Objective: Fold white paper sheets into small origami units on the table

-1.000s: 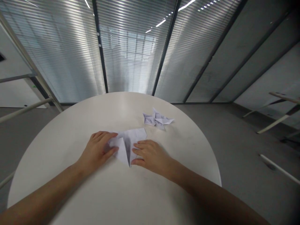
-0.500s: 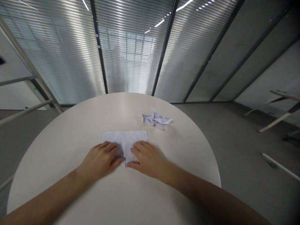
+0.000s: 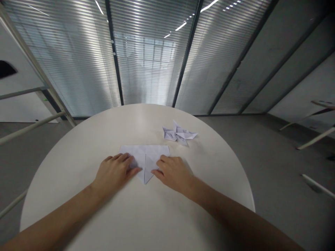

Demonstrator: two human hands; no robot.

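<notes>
A white sheet of paper point(image 3: 145, 156), folded to a downward point with a crease down its middle, lies flat on the round white table point(image 3: 78, 146). My left hand point(image 3: 115, 172) rests palm down on the sheet's left half, fingers stretched flat. On the right half lies my right hand point(image 3: 175, 172), its fingers also flat and pressing the paper. Neither hand grips anything.
A small folded white paper figure point(image 3: 179, 133) sits on the table beyond the sheet, to the right. Glass walls with blinds point(image 3: 146, 62) stand behind the table. Grey floor surrounds it; pale bars point(image 3: 28, 127) run at the left.
A second ago the sheet's left flap stood raised under my left hand. Now the sheet lies flat, both hands pressing its halves beside the centre crease, slightly further apart.
</notes>
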